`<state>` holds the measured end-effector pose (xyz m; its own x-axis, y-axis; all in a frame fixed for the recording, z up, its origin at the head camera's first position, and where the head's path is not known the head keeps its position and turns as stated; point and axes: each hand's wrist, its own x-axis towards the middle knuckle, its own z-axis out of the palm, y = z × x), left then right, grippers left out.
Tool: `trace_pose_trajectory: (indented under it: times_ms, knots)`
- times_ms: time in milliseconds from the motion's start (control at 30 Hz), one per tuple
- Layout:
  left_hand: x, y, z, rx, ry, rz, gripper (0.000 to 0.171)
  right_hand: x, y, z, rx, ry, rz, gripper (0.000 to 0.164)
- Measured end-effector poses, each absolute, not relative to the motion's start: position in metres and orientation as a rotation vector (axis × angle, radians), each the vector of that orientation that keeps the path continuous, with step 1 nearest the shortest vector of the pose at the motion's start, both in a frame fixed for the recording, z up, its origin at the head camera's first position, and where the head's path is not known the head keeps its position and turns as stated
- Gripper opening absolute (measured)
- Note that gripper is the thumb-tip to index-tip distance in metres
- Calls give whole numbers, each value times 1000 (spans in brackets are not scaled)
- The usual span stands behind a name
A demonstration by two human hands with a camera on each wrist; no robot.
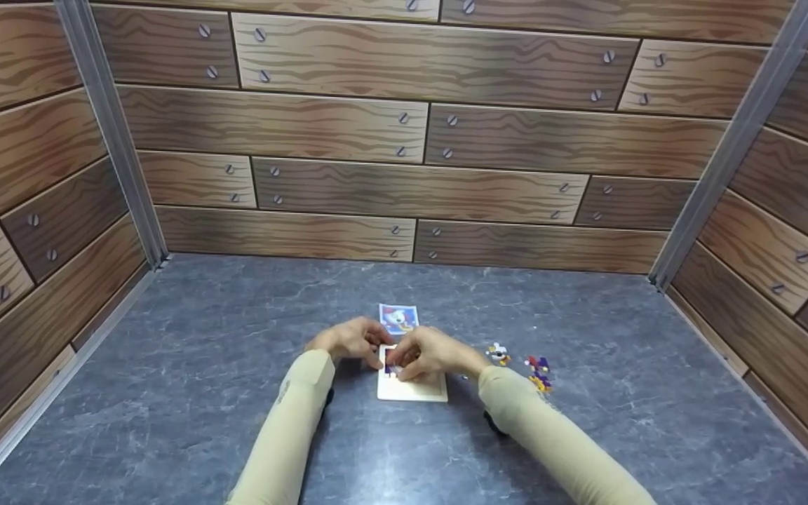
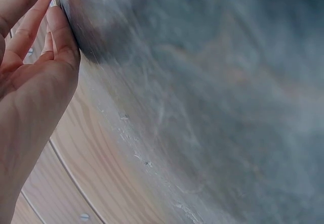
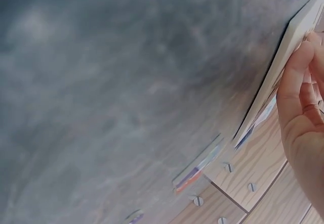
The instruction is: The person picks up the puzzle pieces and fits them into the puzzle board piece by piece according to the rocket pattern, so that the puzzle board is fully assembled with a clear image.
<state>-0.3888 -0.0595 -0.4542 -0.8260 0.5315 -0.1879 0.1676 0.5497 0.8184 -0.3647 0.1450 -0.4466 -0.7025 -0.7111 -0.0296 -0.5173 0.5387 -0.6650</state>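
Note:
A cream puzzle tray (image 1: pixel 421 391) lies on the table, with some dark purple and pale pieces in its upper left part. My left hand (image 1: pixel 356 338) is at the tray's left edge, its fingers touching the rim; in the left wrist view those fingers (image 2: pixel 65 34) are fairly straight. Over the tray, my right hand (image 1: pixel 432 351) has thumb and index finger bent together, apparently pinching a small pale puzzle piece (image 1: pixel 395 369), mostly covered by the fingers. In the right wrist view, its fingertips (image 3: pixel 302 54) are down at the tray's surface. A picture card (image 1: pixel 398 319) lies just beyond the tray.
To the right lie loose puzzle pieces: a white and yellow group (image 1: pixel 497 353) and, farther right, purple, red and yellow ones (image 1: pixel 539 373). The grey marbled table (image 1: pixel 236 308) is bounded by wood-patterned walls (image 1: pixel 418 182) at the back and both sides.

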Motion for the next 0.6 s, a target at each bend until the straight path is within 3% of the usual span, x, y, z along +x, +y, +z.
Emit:
trace_pose_trajectory:
  times_ms: [600]
  knots:
    - [-387, -58, -452, 434, 2394, 1171, 43, -372, 204, -427, -799, 2418, -1155, 33]
